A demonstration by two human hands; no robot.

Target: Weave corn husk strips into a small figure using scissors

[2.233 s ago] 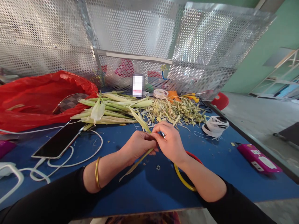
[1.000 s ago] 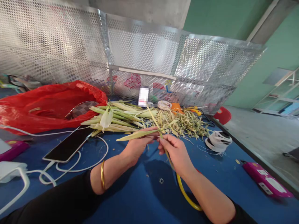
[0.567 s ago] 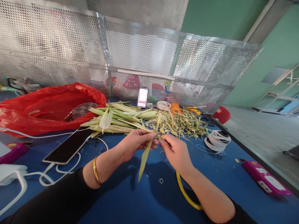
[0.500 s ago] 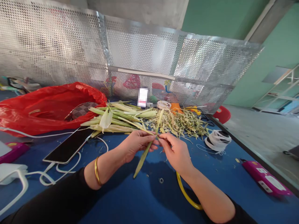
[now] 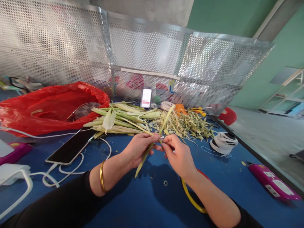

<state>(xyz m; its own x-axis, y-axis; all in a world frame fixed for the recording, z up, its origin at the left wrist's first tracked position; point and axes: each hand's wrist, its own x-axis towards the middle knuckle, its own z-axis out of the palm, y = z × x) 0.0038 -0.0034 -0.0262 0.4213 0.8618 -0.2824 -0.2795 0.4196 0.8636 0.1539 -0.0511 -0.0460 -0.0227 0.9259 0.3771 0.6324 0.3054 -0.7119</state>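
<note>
Both my hands meet over the blue table, pinching one long pale-green leaf strip. My left hand, with a gold bangle on the wrist, is closed on the strip's middle. My right hand pinches it just to the right, where a second leaf blade rises up and away. The strip's lower end points down toward me. Behind the hands lie a bundle of whole green stalks and a heap of torn leaf scraps.
A red plastic bag fills the left. A phone with a white cable lies beside it. A spool of white cord, a pink case and a yellow-red hoop lie right. Perforated metal panels wall the back.
The strip's lower end swung down from pointing left to pointing toward me, and an upper blade now stands up from the pinch. Both hands stayed together at the same spot.
</note>
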